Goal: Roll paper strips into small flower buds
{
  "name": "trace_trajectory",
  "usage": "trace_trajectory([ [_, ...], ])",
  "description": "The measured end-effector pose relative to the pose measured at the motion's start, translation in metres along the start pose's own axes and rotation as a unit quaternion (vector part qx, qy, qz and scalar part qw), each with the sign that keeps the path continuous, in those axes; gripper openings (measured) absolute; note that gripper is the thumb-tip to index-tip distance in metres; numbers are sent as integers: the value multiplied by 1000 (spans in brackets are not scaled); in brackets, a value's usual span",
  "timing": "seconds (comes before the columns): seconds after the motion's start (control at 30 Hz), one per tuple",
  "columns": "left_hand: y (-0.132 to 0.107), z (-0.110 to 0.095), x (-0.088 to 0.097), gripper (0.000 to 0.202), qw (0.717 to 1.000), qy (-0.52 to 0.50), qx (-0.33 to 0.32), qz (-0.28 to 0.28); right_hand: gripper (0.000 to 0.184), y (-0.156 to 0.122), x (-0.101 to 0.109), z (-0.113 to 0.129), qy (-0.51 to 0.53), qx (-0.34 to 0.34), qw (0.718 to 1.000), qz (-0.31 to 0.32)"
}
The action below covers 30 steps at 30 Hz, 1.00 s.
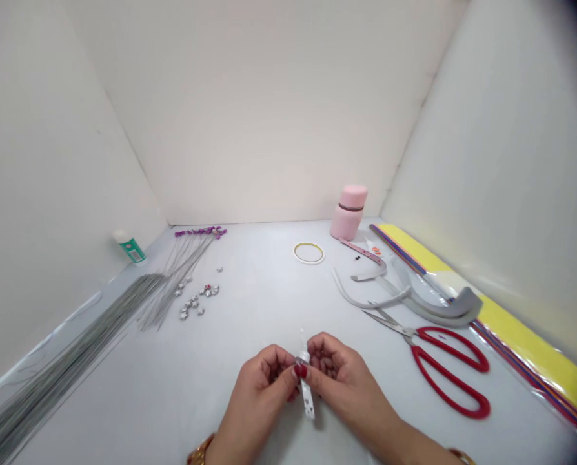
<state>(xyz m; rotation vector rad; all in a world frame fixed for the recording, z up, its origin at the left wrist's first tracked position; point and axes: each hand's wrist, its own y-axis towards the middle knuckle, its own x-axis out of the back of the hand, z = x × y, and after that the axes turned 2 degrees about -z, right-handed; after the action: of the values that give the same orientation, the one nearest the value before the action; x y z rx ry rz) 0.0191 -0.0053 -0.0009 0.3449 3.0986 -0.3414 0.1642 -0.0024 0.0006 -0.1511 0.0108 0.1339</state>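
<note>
Pinching a spotted white strip [308, 405] between them, the fingers [284, 385] of the left hand [262, 381] and right hand [346, 380] are clamped on it, thumbs meeting; uneven pressure could crease or twist it. Ahead-left of the fingers, small silvery pieces [184, 315] might scatter if brushed. To their right, scissors [408, 332] with parted blades could nick a straying hand. Farther ahead-left, a tube [131, 248] carries a green label, its print too small to read.
</note>
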Motion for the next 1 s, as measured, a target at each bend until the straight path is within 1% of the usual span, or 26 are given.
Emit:
trace_trajectory([
  [0.13,0,3,0,17,999,36,-11,1,25,0,1,1,74,-22,993,87],
  [0.17,0,3,0,18,999,45,-16,4,24,-1,2,1,77,-24,992,93],
  [0.2,-1,3,1,18,998,57,-23,9,24,-1,3,1,74,-22,993,85],
  [0.23,-1,3,1,17,997,70,-29,16,25,0,5,1,67,-18,995,69],
  [0.3,-3,1,1,16,993,101,-37,39,28,2,8,1,61,-11,998,16],
  [0.37,-6,-2,-1,15,989,127,-32,68,26,7,14,2,85,2,995,-61],
  [0.43,-9,-4,-3,14,985,134,-13,106,25,13,20,3,131,22,980,-150],
  [0.47,-10,-6,-5,14,984,131,0,119,25,16,22,3,158,26,970,-185],
  [0.5,-11,-6,-6,14,984,127,12,124,26,18,24,3,182,21,962,-203],
  [0.53,-11,-7,-7,15,985,123,21,121,26,19,25,4,202,9,958,-205],
  [0.57,-12,-7,-8,17,986,119,25,111,27,19,25,4,215,-10,958,-189],
  [0.6,-11,-6,-8,19,988,114,23,96,29,18,24,4,218,-34,963,-158],
  [0.63,-11,-6,-8,20,990,111,16,83,30,16,21,4,211,-60,969,-115],
  [0.7,-10,-5,-7,22,992,110,-4,64,35,10,15,3,165,-96,981,-19],
  [0.73,-10,-5,-7,22,991,115,-16,60,35,6,12,2,133,-98,986,20],
  [0.77,-10,-5,-7,22,990,123,-27,59,35,4,10,1,101,-90,990,42],
  [0.8,-10,-5,-7,22,989,134,-36,59,34,1,8,0,74,-78,993,53],
  [0.87,-10,-6,-7,22,986,152,-46,54,33,-1,6,-1,44,-58,996,50],
  [1.0,-8,-6,-6,19,985,158,-59,30,32,0,6,-2,41,-55,997,46],
])
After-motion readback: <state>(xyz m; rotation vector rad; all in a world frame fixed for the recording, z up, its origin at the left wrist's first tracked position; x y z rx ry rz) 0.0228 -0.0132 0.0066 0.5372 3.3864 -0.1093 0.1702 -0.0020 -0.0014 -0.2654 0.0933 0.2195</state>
